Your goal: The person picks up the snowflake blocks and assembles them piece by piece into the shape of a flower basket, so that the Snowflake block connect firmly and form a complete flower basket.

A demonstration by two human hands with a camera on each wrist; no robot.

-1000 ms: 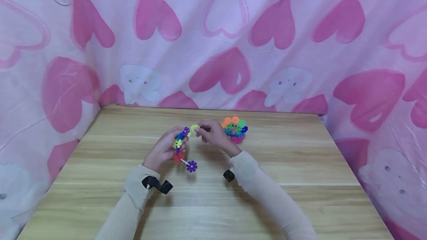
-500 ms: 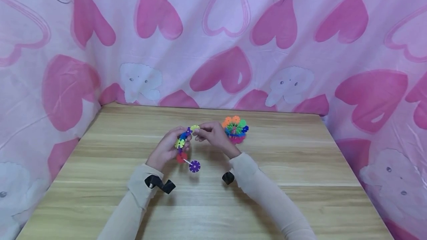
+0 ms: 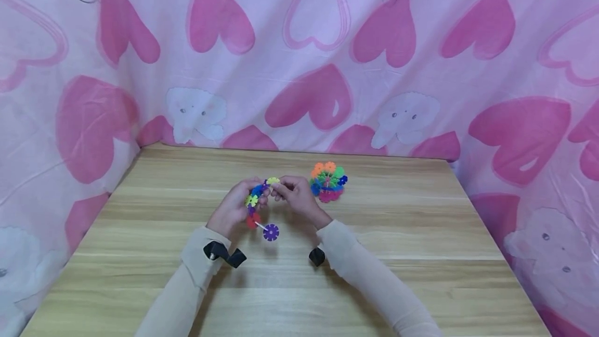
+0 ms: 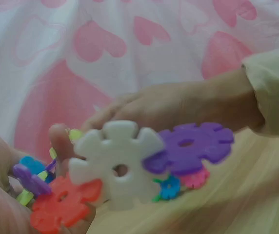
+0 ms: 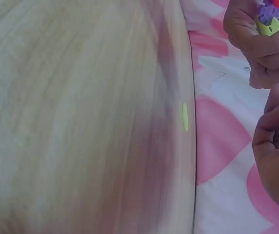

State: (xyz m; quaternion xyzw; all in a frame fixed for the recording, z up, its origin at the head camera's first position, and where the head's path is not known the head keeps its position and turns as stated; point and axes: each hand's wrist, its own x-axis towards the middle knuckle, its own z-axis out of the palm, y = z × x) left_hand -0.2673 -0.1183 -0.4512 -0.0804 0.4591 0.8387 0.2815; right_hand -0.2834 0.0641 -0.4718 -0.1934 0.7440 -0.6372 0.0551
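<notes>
A chain of interlocking flower-shaped plastic discs runs through my left hand [image 3: 229,207], which grips it above the table. Along it are a blue disc [image 3: 257,190], a yellow disc [image 3: 251,201] and a red disc [image 3: 253,220]. A white disc [image 4: 108,152], edge-on in the head view, joins the red one to a purple disc [image 4: 208,139] at the hanging end. At the upper end, my right hand [image 3: 303,201] pinches a pale yellow disc [image 3: 273,181] between thumb and index finger, right beside the chain. My left fingers cover part of the chain.
An assembled cluster of orange, green, blue and pink discs [image 3: 329,182] stands on the wooden table [image 3: 398,207] just beyond my right hand. A small yellow-green piece [image 5: 185,117] lies near a table edge in the right wrist view. A pink heart-patterned curtain [image 3: 299,92] surrounds the table.
The chain and my left hand have shifted slightly right, closing the gap to the pale yellow disc. My right hand has stayed nearly in place and still pinches that disc.
</notes>
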